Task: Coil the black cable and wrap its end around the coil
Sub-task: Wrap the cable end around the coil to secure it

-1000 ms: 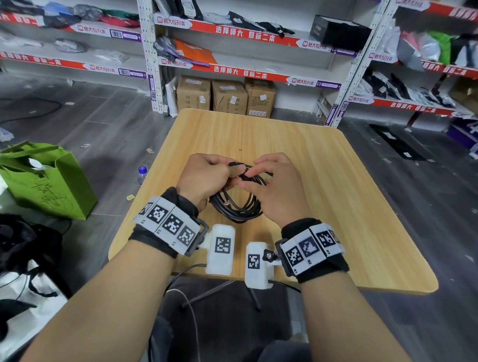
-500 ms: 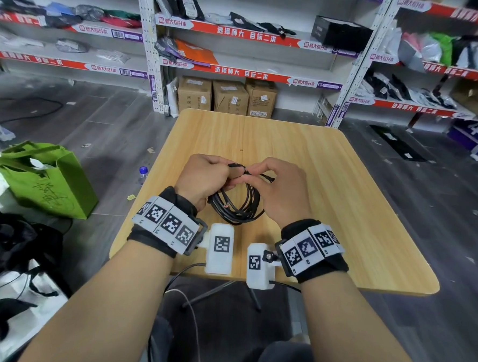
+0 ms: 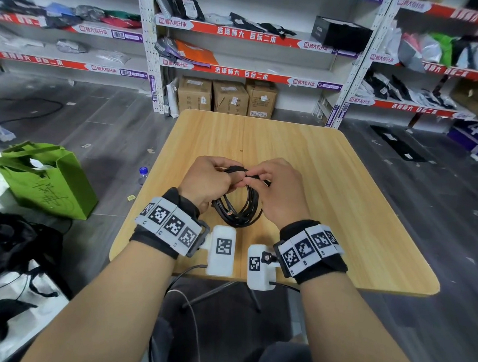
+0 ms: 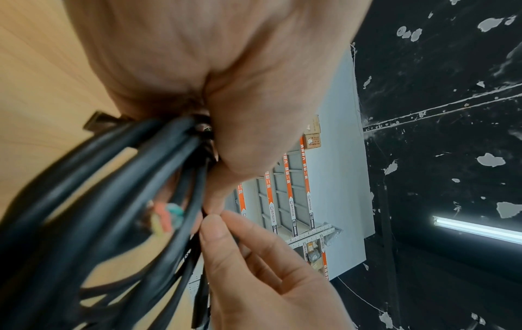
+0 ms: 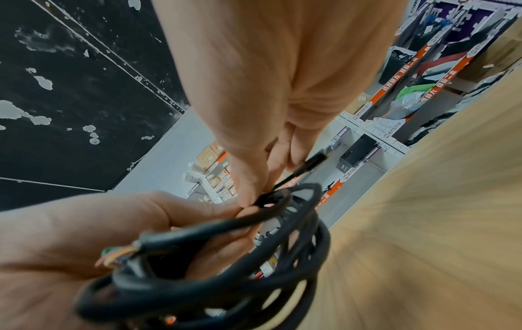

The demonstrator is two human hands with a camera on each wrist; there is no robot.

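My left hand (image 3: pixel 208 183) clamps the top of the black cable (image 3: pixel 240 209), whose coil hangs toward me above the worktop (image 3: pixel 343 192). Just right of it, my right hand (image 3: pixel 277 191) pinches the thin free end (image 5: pixel 306 166), which runs sideways across the bundle between my hands. The right wrist view shows that plug end pointing away; the head view hides it. The bare coloured wires (image 4: pixel 165 215) show best at my left wrist.

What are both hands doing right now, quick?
Left hand: closed, gripping the black cable coil.
Right hand: closed, pinching the cable's end at the top of the coil.
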